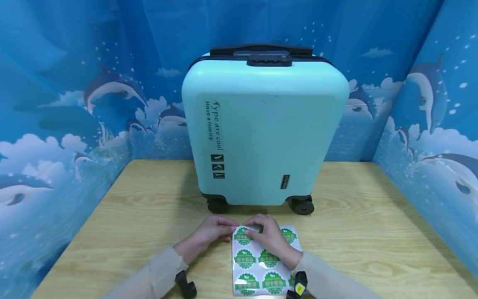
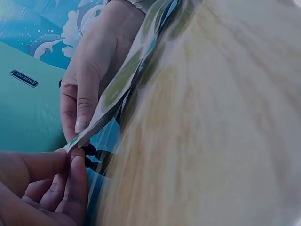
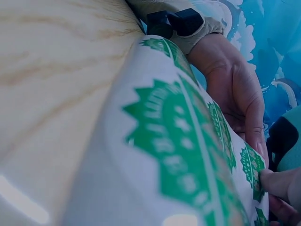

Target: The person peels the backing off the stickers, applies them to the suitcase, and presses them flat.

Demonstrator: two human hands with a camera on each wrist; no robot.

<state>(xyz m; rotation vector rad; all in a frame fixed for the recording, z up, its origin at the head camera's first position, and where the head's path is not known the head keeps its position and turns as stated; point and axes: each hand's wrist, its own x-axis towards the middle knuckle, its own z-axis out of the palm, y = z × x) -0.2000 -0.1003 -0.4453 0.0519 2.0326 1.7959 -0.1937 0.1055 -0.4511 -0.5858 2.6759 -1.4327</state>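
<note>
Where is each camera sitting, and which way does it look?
Head: on the person's head, facing forward and down at the suitcase, sticker sheet, left hand and right hand; both sleeves show.
Left wrist: on the left wrist, facing the sheet's edge; the left hand is near, the right hand beyond.
Right wrist: on the right wrist, facing across the sheet; the right hand is near, the left beyond.
Both wrist views share the sheet, both hands and part of the suitcase.
</note>
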